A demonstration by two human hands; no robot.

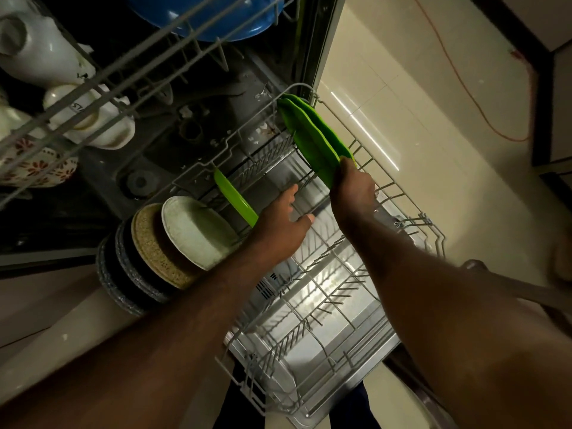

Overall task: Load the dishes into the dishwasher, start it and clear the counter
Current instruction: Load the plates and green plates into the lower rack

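Green plates [312, 140], smooth, thin and round, two or three overlapping, stand on edge at the far right of the wire lower rack [325, 286]. The right hand [353, 187] pinches their near rim. The left hand [278, 224], fingers loosely spread, is beside one lone green plate [235, 196], a cream plate [198, 230] and a speckled tan plate [148, 243].

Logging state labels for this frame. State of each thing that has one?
dishwasher door: open, flat
lower rack: pulled out, partly loaded
upper rack: loaded
green plates: on edge at the lower rack's far corner, held
single green plate: upright in tines, free
left plates: upright, side by side
left hand: open, over the lower rack
right hand: gripping the green plates
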